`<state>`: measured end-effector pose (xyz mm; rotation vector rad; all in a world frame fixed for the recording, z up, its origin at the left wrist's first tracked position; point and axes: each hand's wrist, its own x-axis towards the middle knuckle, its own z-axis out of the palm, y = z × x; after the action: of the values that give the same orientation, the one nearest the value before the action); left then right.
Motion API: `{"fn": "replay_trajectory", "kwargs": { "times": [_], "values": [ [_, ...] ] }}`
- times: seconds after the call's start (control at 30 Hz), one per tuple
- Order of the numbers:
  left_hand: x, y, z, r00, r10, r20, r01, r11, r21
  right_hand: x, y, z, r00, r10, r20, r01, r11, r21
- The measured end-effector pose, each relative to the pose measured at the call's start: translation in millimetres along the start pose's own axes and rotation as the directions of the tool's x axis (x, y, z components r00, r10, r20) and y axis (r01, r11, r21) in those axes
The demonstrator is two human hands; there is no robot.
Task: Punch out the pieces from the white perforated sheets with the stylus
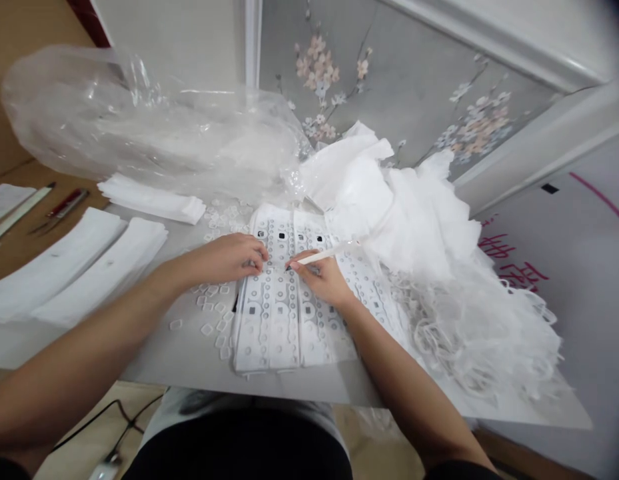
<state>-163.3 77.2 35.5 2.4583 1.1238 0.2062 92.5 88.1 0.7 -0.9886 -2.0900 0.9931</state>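
Printed white sheets (282,333) with rows of small round and square marks lie in a stack on the grey table. At their upper left edge rests my left hand (239,258), its fingers curled; whether something small is between them I cannot make out. My right hand (322,277) grips a white pen-like tool (322,254), whose dark tip points down at the middle of the sheets. Small clear frame-shaped pieces (220,308) are scattered left of the sheets, some close to my left wrist.
Stacked white strips (104,270) lie on the left, with a red-handled tool (68,203) beyond. Clear plastic bags (164,133) fill the back. White crumpled sheets (414,220) and a tangled translucent heap (484,340) stand at the right.
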Motion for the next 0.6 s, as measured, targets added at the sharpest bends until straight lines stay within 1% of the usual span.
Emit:
{"fn": "replay_trajectory", "kwargs": {
  "times": [0.23, 0.37, 0.5, 0.6],
  "values": [
    [1.5, 3.0, -0.3, 0.999, 0.032, 0.014, -0.033, 0.999, 0.007, 0.4, -2.6, 0.0, 0.999, -0.042, 0.01, 0.042, 0.999, -0.023],
    [1.1, 2.4, -0.4, 1.0, 0.014, -0.001, -0.014, 1.0, -0.011, 0.9, -3.4, -1.0, 0.999, -0.05, 0.019, 0.051, 0.998, -0.036],
    [0.7, 0.6, -0.3, 1.0, 0.005, 0.018, -0.005, 1.0, -0.002, 1.7, -2.1, -1.7, 0.996, -0.08, 0.027, 0.08, 0.996, -0.025],
    [0.8, -1.0, -0.1, 1.0, -0.007, 0.025, 0.007, 1.0, -0.002, 1.9, -1.2, -1.7, 0.996, -0.08, 0.027, 0.08, 0.997, -0.013]
  ]
}}
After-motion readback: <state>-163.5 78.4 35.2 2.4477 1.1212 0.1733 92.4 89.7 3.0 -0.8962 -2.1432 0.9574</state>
